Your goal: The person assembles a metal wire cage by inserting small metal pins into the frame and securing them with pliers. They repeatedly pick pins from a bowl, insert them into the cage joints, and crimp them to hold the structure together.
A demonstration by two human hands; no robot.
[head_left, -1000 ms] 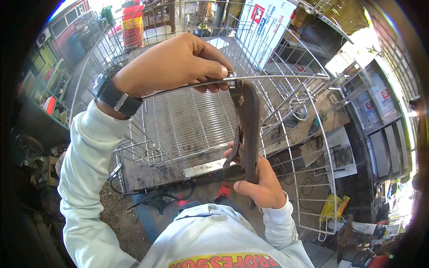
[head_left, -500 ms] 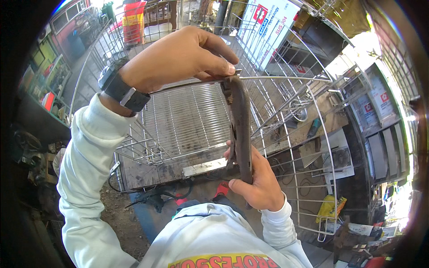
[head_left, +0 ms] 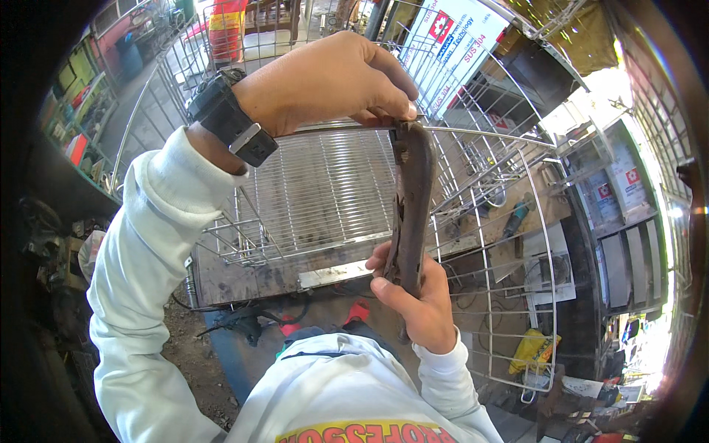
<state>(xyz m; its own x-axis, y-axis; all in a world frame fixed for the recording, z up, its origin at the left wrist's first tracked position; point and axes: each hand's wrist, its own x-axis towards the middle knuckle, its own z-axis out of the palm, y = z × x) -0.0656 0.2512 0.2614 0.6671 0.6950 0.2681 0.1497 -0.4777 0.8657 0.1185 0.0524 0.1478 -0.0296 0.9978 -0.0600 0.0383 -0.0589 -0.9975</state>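
In front of me stands a large wire frame of silvery rods [head_left: 317,188], with a closely barred panel across its middle. A dark brown, curved metal tool with a worn surface [head_left: 418,196] hangs upright at its top rod, the tool's upper end at the rod. My right hand [head_left: 425,306] is closed around the lower part of this tool. My left hand [head_left: 332,77] reaches over the top rod, its thumb and fingers pinched together right beside the tool's upper end. What those fingertips hold is too small to make out. A black watch [head_left: 233,118] is on my left wrist.
Under the frame is a wooden bench top [head_left: 229,284] with a pale metal strip [head_left: 336,275]. To the right lie a teal power tool [head_left: 518,215] and a yellow bag [head_left: 533,351]. A printed sheet-covered panel [head_left: 450,48] stands behind. Cables [head_left: 251,319] lie near my feet.
The tool and both hands have shifted slightly right in the picture. My left hand still pinches at the tool's upper end, and my right hand keeps its grip.
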